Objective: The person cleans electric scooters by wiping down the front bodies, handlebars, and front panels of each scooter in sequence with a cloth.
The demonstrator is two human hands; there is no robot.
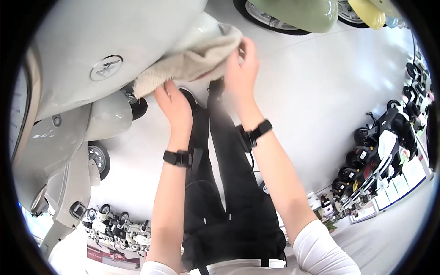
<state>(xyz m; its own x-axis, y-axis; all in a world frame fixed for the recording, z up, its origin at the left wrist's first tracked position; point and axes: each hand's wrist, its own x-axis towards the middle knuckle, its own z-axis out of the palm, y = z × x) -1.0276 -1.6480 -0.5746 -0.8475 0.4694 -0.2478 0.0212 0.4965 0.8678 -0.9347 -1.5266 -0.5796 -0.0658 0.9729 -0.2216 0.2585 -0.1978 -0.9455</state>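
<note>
A beige cloth [190, 62] hangs in loose folds between my two hands, against the lower edge of a pale grey scooter's body panel [123, 36]. My right hand [243, 66] pinches the cloth's right end between thumb and fingers. At the lower left edge, my left hand [174, 103] has its fingertips closed on the cloth, partly hidden behind it. A round emblem [106, 68] shows on the panel to the left of the cloth. Each of my wrists wears a black strap.
More of the pale scooter, with a wheel [98, 160], extends down the left side. A green scooter [302, 13] and a yellow one [369, 13] stand at the top right. Several dark scooters [366, 146] line the right side. Pale floor [307, 105] lies between them.
</note>
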